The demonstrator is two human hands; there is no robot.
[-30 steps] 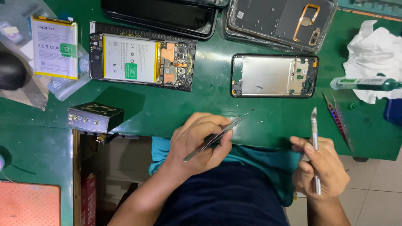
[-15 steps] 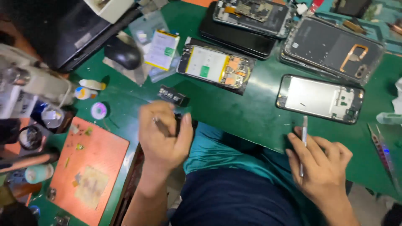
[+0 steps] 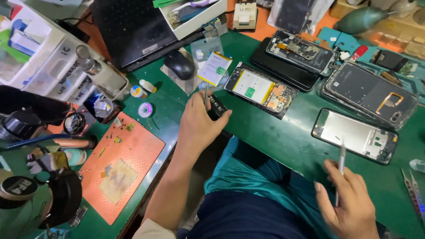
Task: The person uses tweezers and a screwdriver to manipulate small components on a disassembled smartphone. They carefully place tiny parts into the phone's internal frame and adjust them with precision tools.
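Note:
My left hand (image 3: 198, 126) rests on the green bench with thin metal tweezers (image 3: 206, 93) in its fingers, tips pointing away from me. Its fingertips touch a small black block (image 3: 218, 107) beside an opened phone (image 3: 261, 90) that shows a white battery and orange flex parts. My right hand (image 3: 352, 206) is low at the bench's front edge and grips a slim silver tool (image 3: 341, 161) upright. The tool's tip sits just in front of a bare phone frame (image 3: 354, 135).
An orange work mat (image 3: 126, 163) lies at the left, with a microscope (image 3: 40, 194) beside it. A loose battery (image 3: 214, 68), a black mouse (image 3: 179, 64) and a laptop (image 3: 133, 26) sit farther back. Several opened phones (image 3: 369, 93) fill the right; spare tweezers (image 3: 414, 190) lie at the far right.
The view has swung left, bringing the orange mat and microscope in. My left hand has moved with the tweezers from the bench's front edge up to the small black block. The right hand keeps its tool.

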